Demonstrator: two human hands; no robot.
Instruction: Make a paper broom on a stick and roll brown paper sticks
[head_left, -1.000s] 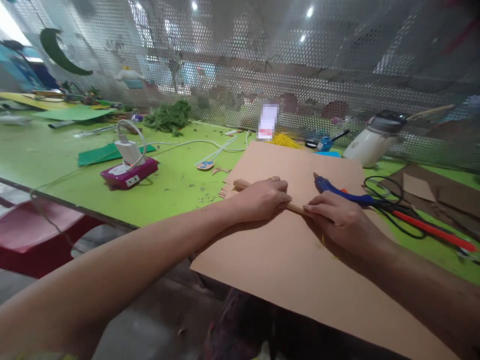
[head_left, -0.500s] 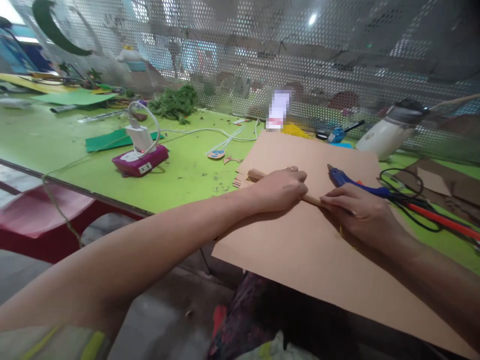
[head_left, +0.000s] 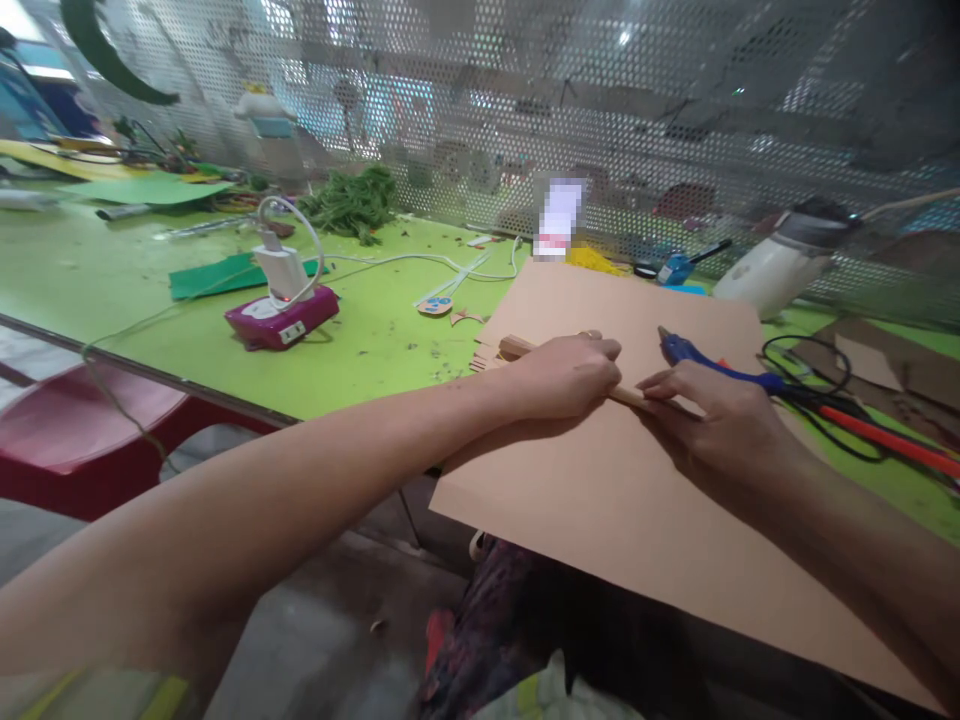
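Observation:
On a large sheet of tan craft paper (head_left: 570,480), my left hand (head_left: 577,370) is closed around a narrow brown paper strip (head_left: 516,347) that looks folded or rolled. One end of the strip sticks out left of this hand. My right hand (head_left: 709,400) pinches the strip's other end between thumb and fingers, a short gap from my left hand. The part of the strip under my left palm is hidden. Just beyond my right hand lies a blue glue gun (head_left: 686,350) with a pointed tip.
A purple power socket (head_left: 283,318) with a white charger (head_left: 283,272) stands on the green table (head_left: 375,370). A white bottle-like container (head_left: 772,265), a blue ink bottle (head_left: 675,269) and a blurred phone (head_left: 559,220) are at the back. A red-orange rod (head_left: 885,440) and a black cord (head_left: 847,375) lie right.
Both hands keep their hold on the brown strip, with hardly any movement. The whole view has shifted very slightly.

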